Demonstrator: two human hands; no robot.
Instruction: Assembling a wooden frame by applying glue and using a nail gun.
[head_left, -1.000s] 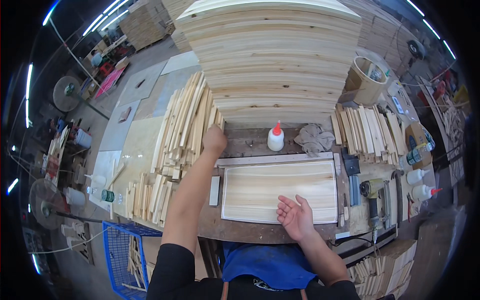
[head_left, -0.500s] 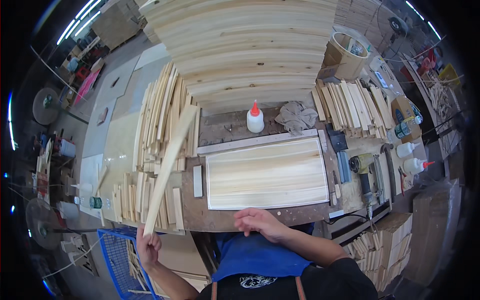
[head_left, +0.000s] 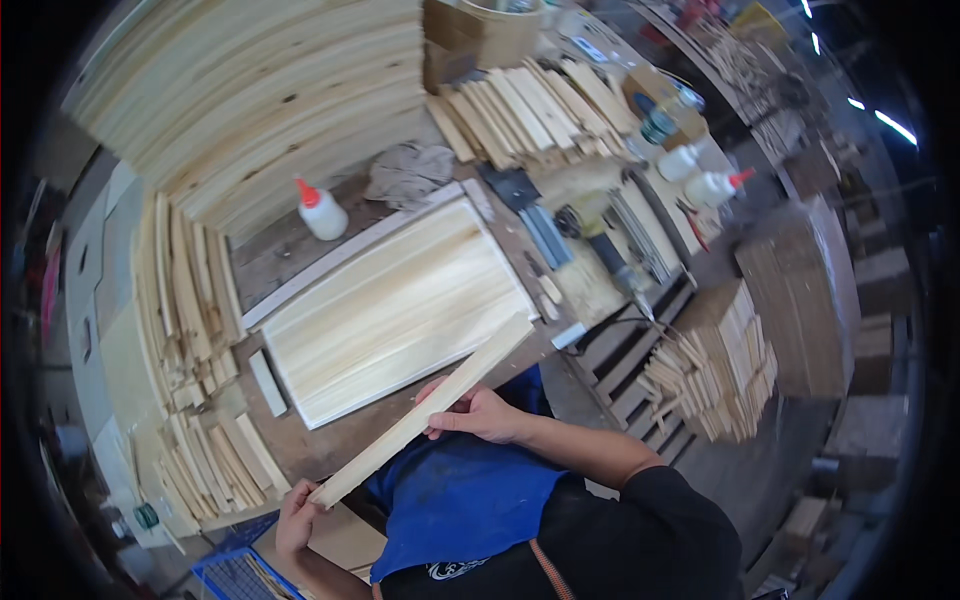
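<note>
A long, thin wooden strip (head_left: 385, 447) slants in front of my body, its far end over the near right edge of a pale wooden panel (head_left: 390, 310). My left hand (head_left: 297, 517) pinches the strip's lower end. Around its middle, my right hand (head_left: 480, 414) is closed, with some fingers hidden behind the wood. The panel lies flat on the brown worktable (head_left: 345, 425), against a narrow wooden rail (head_left: 350, 255). Beyond the rail stands a white squeeze bottle with a red tip (head_left: 323, 215), beside a crumpled grey rag (head_left: 410, 175).
Wooden strips are piled at the left (head_left: 185, 290) and the far right (head_left: 535, 110). A tall stack of panels (head_left: 270, 90) rises at the back. On the right lie a power tool (head_left: 610, 255) and a hammer (head_left: 665, 220). A blue crate (head_left: 235, 570) stands below left.
The view has turned to the right. The strip has swung from steeply raised at the left to slanting before my body, and my right hand has closed on it.
</note>
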